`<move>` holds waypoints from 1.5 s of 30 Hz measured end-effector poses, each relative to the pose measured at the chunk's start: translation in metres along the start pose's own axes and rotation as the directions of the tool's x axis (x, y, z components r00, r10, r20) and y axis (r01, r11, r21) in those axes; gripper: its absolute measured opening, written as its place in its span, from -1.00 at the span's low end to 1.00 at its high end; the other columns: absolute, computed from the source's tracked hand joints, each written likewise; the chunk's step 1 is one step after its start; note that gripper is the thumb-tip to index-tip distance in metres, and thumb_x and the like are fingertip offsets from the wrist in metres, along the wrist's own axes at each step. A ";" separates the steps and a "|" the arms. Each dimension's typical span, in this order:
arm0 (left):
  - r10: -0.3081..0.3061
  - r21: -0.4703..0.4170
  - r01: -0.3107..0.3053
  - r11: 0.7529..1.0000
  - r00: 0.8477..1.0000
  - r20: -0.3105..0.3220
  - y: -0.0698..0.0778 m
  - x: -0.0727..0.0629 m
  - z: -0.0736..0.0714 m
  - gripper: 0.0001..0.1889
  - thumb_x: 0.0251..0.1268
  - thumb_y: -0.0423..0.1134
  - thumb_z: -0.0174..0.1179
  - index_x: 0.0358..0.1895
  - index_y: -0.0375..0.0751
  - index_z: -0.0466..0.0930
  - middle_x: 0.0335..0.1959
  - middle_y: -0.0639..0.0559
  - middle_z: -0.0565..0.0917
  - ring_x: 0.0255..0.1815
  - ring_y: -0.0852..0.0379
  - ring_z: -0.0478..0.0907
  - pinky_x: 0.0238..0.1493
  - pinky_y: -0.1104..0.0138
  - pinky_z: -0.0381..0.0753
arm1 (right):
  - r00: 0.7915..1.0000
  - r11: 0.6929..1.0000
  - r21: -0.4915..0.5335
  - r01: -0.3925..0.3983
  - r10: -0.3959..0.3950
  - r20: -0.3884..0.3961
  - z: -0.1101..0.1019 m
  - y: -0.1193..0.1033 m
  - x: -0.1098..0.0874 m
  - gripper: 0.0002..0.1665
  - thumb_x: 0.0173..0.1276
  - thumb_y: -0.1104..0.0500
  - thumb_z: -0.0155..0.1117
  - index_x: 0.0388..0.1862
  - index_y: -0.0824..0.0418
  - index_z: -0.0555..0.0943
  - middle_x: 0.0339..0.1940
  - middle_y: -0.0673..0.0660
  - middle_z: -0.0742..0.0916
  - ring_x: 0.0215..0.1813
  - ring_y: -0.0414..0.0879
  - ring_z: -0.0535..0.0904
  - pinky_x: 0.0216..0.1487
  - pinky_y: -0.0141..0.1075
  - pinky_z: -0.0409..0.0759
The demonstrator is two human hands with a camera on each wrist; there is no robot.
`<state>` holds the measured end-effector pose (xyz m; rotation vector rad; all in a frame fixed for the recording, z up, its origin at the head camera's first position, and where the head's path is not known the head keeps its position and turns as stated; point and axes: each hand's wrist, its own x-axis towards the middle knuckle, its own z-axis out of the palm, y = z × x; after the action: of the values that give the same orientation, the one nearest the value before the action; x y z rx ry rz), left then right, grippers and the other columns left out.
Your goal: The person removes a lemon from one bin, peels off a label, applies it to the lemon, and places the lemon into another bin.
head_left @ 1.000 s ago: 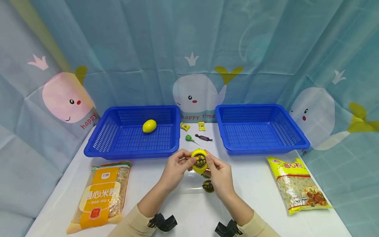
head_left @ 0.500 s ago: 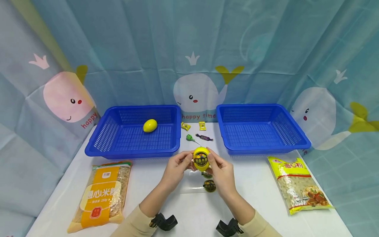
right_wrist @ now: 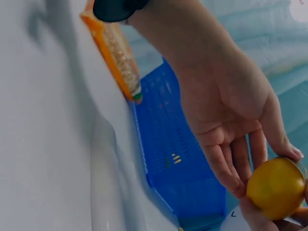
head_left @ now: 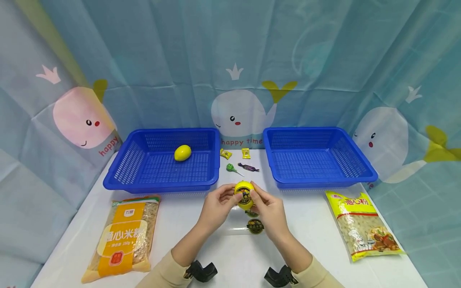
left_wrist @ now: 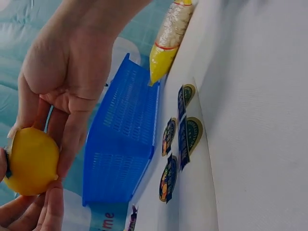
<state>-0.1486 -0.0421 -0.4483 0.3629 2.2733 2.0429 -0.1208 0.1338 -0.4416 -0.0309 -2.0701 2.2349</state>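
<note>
A yellow lemon (head_left: 244, 203) with a dark round fruit sticker (head_left: 246, 196) on its face is held between both hands above the table. My left hand (head_left: 218, 206) grips it from the left, its thumb lying over part of the sticker. From the other side my right hand (head_left: 268, 210) grips it, the thumb at the sticker's right edge. In the left wrist view the lemon (left_wrist: 33, 161) shows its plain side between both hands' fingertips. Below the hands lies a clear sheet with similar round stickers (head_left: 255, 226); the hands partly cover it.
A second lemon (head_left: 182, 153) lies in the left blue basket (head_left: 162, 187); another blue basket (head_left: 324, 182) stands right. Between them are a green lollipop (head_left: 230, 167), a purple-wrapped candy (head_left: 248, 167) and yellow candies (head_left: 245, 153). Pasta bags lie left (head_left: 122, 240) and right (head_left: 363, 228).
The left thumb has moved from the sticker's left edge onto its face. The lemon has dipped slightly since half a second ago. Both hands keep hold of it.
</note>
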 end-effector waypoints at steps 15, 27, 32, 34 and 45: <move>-0.114 -0.234 0.117 0.965 0.993 0.025 0.010 0.002 -0.003 -0.43 0.45 -0.11 0.24 0.42 -0.27 0.40 0.07 -0.24 0.69 -0.06 0.02 0.73 -0.04 0.23 0.76 | 0.997 0.985 -0.157 0.067 -0.070 -0.016 -0.023 -0.007 0.012 -0.56 0.49 0.01 0.28 0.21 0.22 0.66 0.07 0.17 0.78 -0.05 -0.04 0.74 -0.07 -0.28 0.75; -0.163 -0.214 0.177 0.961 0.983 0.083 0.008 0.004 -0.003 -0.51 0.48 -0.07 0.21 0.27 -0.39 0.53 0.12 -0.24 0.68 0.05 -0.03 0.71 0.07 0.23 0.72 | 0.978 0.896 -0.428 0.115 -0.177 -0.108 -0.107 -0.039 0.034 -0.44 0.40 -0.04 0.38 0.32 0.11 0.60 0.18 0.16 0.74 0.11 -0.39 0.62 0.04 -0.60 0.59; -0.168 -0.212 0.184 0.960 0.982 0.091 0.010 0.005 -0.003 -0.47 0.49 -0.03 0.18 0.28 -0.41 0.51 0.14 -0.25 0.65 0.07 -0.05 0.70 0.09 0.22 0.71 | 0.989 0.813 -0.580 0.043 -0.118 -0.091 -0.151 -0.059 0.042 -0.31 0.41 -0.21 0.30 0.44 -0.01 0.50 0.28 0.14 0.68 0.29 -0.16 0.56 0.00 -0.70 0.49; -0.166 -0.213 0.182 0.960 0.982 0.092 0.010 0.005 -0.002 -0.47 0.50 -0.03 0.18 0.28 -0.42 0.51 0.14 -0.25 0.65 0.07 -0.04 0.69 0.08 0.22 0.71 | 0.992 0.781 -0.624 0.009 -0.086 -0.093 -0.170 -0.068 0.046 -0.27 0.40 -0.27 0.27 0.47 -0.05 0.46 0.34 0.12 0.64 0.30 -0.12 0.52 -0.04 -0.72 0.48; -0.162 -0.208 0.180 0.962 0.982 0.102 0.008 0.005 0.000 -0.49 0.48 -0.10 0.20 0.31 -0.40 0.49 0.15 -0.26 0.67 0.08 -0.05 0.70 0.08 0.23 0.71 | 0.972 0.739 -0.638 -0.216 0.099 -0.214 -0.279 -0.083 0.074 -0.10 0.37 -0.37 0.20 0.61 -0.17 0.21 0.61 0.12 0.32 0.56 0.28 0.17 0.47 0.26 0.24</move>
<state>-0.1527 -0.0398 -0.4394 0.2249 1.9354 2.1143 -0.1675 0.4236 -0.3769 -0.4444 -2.7142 1.3690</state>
